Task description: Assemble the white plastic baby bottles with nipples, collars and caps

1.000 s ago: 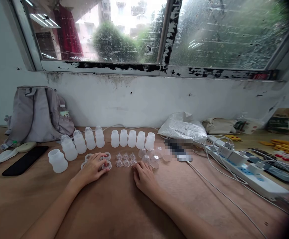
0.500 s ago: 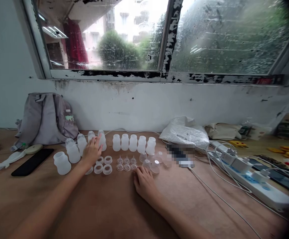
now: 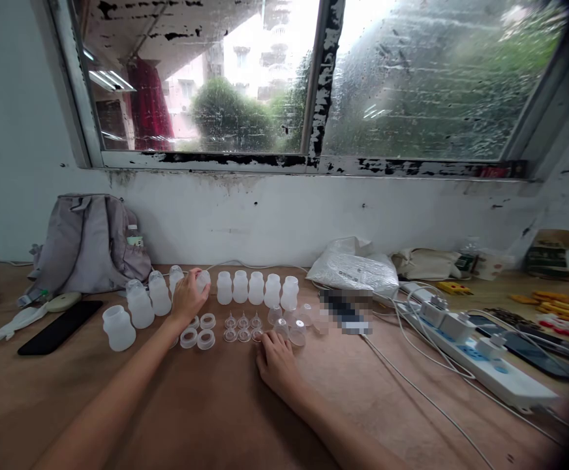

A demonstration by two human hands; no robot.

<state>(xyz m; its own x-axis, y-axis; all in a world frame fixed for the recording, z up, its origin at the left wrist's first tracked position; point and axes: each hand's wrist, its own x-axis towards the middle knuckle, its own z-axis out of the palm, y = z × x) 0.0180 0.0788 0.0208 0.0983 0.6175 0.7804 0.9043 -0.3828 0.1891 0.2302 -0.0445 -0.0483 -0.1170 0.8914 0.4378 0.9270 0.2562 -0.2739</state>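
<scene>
My left hand (image 3: 189,297) has its fingers round a frosted white baby bottle (image 3: 203,281), whose top leans toward me. Left of it stand more bottles with clear domed caps (image 3: 160,294), plus one uncapped bottle (image 3: 119,328) nearest me. Several uncapped bottles (image 3: 256,288) stand in a row to the right. White collar rings (image 3: 205,339) lie below my left hand. Clear nipples (image 3: 243,328) sit in rows beside them. My right hand (image 3: 278,360) rests on the table, fingers loosely extended and holding nothing visible, close to the clear dome caps (image 3: 297,331).
A grey backpack (image 3: 89,245) leans on the wall at left, with a black phone (image 3: 59,328) before it. A silvery bag (image 3: 353,267) lies at the back. On the right is a white power strip (image 3: 504,372) with plugs and loose cables (image 3: 412,385).
My left hand has closed round the rightmost capped bottle, and that bottle has tilted from upright. My right hand stays by the dome caps. The whole view has shifted slightly.
</scene>
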